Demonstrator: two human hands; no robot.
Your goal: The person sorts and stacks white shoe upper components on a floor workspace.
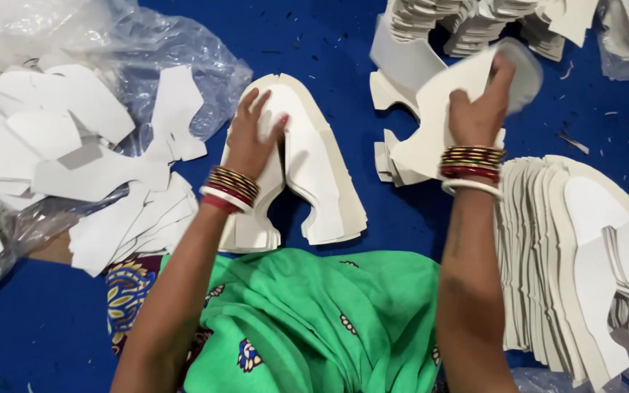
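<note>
My left hand [250,135] lies flat, fingers spread, on top of a small stack of white horseshoe-shaped cut pieces [318,171] in front of my lap. My right hand [478,109] is raised further right and grips one white cut piece [438,109], holding it tilted above the blue surface. Both wrists wear red and gold bangles. Green patterned cloth [314,320] covers my lap at the bottom.
A loose heap of white pieces [60,145] lies on clear plastic at the left. A long fanned row of the same pieces [569,247] runs along the right. More stacks [475,22] sit at the top. A blue sheet [329,44] lies under everything.
</note>
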